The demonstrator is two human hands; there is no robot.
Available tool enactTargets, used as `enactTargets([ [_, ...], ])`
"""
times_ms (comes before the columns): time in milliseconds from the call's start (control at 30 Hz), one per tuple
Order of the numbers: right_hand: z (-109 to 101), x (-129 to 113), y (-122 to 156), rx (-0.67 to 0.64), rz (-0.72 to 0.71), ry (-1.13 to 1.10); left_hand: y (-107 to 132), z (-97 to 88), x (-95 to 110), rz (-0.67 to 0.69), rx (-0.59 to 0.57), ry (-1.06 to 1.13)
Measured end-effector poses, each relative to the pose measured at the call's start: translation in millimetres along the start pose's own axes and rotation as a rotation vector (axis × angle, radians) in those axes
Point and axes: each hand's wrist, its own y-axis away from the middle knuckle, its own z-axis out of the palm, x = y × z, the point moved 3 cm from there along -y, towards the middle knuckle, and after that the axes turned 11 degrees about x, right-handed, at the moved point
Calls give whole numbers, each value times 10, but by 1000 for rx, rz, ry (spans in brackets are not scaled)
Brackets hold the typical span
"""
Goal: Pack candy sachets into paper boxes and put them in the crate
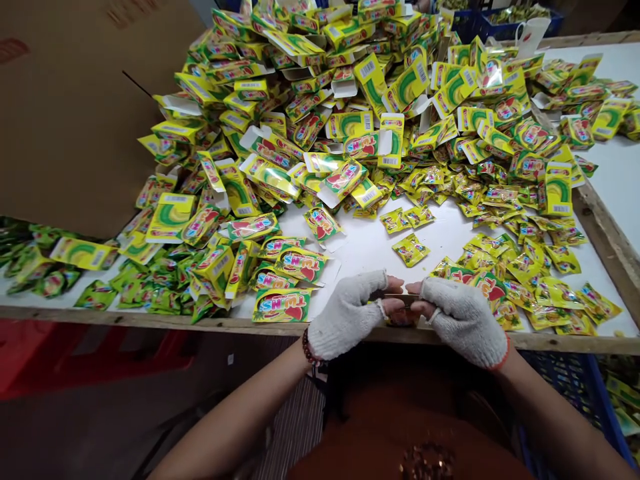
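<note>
My left hand (347, 317), in a white fingerless glove, and my right hand (465, 321), gloved the same way, meet at the table's front edge. Their fingertips pinch a small carton (401, 298) from both sides; it shows nearly edge-on and mostly in shadow. Left of my left hand lies a short stack of yellow-green TWINS cartons (283, 305), some with open white flaps. Beside my right hand, another TWINS carton (475, 280) rests among yellow candy sachets (530, 280). A single sachet (411, 250) lies on the white tabletop beyond my hands.
A large heap of cartons (370, 140) covers the back of the table. Green sachets (160, 283) spread at the left, below a big cardboard box (85, 120). A wooden rim (607, 233) edges the work surface. A blue crate (570, 393) stands low at the right.
</note>
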Motion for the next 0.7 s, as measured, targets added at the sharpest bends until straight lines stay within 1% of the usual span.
enactTargets([
  [33, 21, 17, 13, -14, -30, 9, 9, -6, -21, 48, 30, -24],
  [100, 51, 42, 35, -18, -113, 46, 35, -5, -77, 187, 81, -69],
  [133, 55, 48, 40, -7, -152, 78, 49, 5, -106, 261, 85, -78],
  [200, 42, 41, 35, 5, -204, 145, 71, 38, -152, 374, 45, -72],
  [267, 15, 12, 13, -23, -205, 165, 81, 65, -154, 414, -3, -56],
  [300, 1, -8, -1, -47, -191, 154, 79, 68, -134, 402, -9, -53],
  [367, -29, -49, -31, -81, -143, 118, 64, 50, -64, 322, 4, -37],
  [400, -41, -67, -47, -90, -110, 98, 51, 35, -26, 247, 3, -20],
  [500, -55, -100, -89, -114, 4, -6, 10, 2, 44, -45, -83, 80],
  [567, -51, -107, -106, -138, 73, -74, -11, -9, 51, -192, -138, 139],
  [633, -44, -101, -111, -157, 117, -88, -29, -17, 40, -249, -134, 133],
  [700, -41, -89, -109, -163, 118, -52, -40, -17, 25, -254, -95, 86],
])
